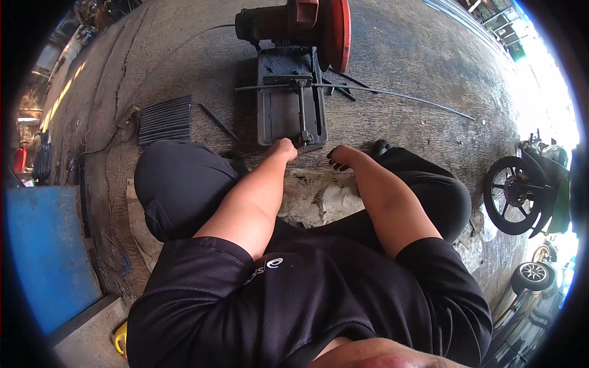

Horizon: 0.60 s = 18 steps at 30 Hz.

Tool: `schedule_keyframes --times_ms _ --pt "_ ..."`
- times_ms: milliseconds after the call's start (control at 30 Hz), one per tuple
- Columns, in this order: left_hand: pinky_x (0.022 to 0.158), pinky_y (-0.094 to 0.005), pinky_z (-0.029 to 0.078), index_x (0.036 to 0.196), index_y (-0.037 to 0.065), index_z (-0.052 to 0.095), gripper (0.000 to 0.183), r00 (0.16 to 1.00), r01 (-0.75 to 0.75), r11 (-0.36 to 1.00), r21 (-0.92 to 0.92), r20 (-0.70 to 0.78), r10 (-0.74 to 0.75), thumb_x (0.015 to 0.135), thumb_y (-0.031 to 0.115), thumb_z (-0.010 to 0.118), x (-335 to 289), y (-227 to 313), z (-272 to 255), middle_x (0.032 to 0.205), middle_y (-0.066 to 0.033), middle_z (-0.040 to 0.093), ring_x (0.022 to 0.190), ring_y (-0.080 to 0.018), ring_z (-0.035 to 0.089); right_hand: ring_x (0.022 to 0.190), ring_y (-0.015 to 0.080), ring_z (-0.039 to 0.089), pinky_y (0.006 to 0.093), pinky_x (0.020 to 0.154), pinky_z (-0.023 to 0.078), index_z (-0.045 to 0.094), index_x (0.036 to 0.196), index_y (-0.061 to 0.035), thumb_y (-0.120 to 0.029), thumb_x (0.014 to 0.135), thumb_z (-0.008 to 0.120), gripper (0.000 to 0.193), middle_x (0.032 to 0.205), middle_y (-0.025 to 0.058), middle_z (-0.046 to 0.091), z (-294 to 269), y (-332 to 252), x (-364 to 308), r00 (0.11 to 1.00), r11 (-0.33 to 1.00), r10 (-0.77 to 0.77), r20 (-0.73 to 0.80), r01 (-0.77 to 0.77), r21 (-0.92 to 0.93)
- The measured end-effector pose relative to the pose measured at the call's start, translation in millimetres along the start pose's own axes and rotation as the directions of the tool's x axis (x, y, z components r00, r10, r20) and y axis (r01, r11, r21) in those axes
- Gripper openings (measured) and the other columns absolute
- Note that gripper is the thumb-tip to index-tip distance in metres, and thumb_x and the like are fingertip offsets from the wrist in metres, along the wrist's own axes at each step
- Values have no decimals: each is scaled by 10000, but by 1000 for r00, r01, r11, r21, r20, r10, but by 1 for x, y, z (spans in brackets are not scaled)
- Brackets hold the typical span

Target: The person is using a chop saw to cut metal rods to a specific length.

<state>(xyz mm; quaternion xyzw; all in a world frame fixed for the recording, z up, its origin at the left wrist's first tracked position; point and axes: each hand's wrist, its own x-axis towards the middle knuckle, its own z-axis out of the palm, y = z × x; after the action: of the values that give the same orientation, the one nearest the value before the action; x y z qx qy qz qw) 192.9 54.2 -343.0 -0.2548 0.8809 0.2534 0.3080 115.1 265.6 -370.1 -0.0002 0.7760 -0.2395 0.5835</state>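
The red cut-off saw [289, 58] stands on the floor [423, 55] directly ahead of the crouching person, and the gravest trouble would come from its wheel turning while bare hands and knees are this near its base [270, 126]. The long rod [392, 94] lies across that base and runs far out to the right; with no support visible under that length, its weight could make it twist, sag or jump if the clamping is loose. A stack of dark bars [165, 121], just beside the left knee, could slide apart if the leg knocks it, and the loose bar [218, 121] between stack and saw could roll underfoot. At the front end of the clamp screw [302, 110], a slipping hold could scrape the knuckles of the left hand [283, 149], whose fingers are curled in tightly. The right hand [343, 157] hangs just beside the front right corner, fingers loosely bent. As for what is obscured, the saw's top is cut off by the upper edge, the red guard [341, 30] masks the wheel, the rod's pinched section is too small to judge, and I cannot tell whether either hand grips anything, the right fingertips being dark.
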Motion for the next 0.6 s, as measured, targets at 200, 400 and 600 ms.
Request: schedule_keyframes --times_ms 200,400,600 --pt "954 -448 451 1075 -18 651 423 969 134 958 -255 -168 -181 877 286 432 38 -21 -2 1192 -250 584 1136 -375 559 1140 317 543 459 945 474 583 1075 15 41 859 500 233 1155 147 593 -13 -27 -42 632 507 -670 390 6 862" --pt "924 -456 446 1058 -12 654 511 985 -156 922 -354 -123 120 892 397 397 35 -23 8 1146 -277 592 1090 -406 570 1028 263 608 411 800 548 615 1215 -168 -51 826 584 407 1266 93 561 1 -18 -38 929 990 83 361 -37 -133" --pt "843 -409 478 1034 -12 654 527 968 111 758 -643 242 63 885 482 548 17 -3 13 1081 -241 635 979 -346 627 1029 255 618 429 794 537 581 1262 -184 -115 892 442 401 1240 66 594 1 -1 -8 995 988 46 90 -32 -148"
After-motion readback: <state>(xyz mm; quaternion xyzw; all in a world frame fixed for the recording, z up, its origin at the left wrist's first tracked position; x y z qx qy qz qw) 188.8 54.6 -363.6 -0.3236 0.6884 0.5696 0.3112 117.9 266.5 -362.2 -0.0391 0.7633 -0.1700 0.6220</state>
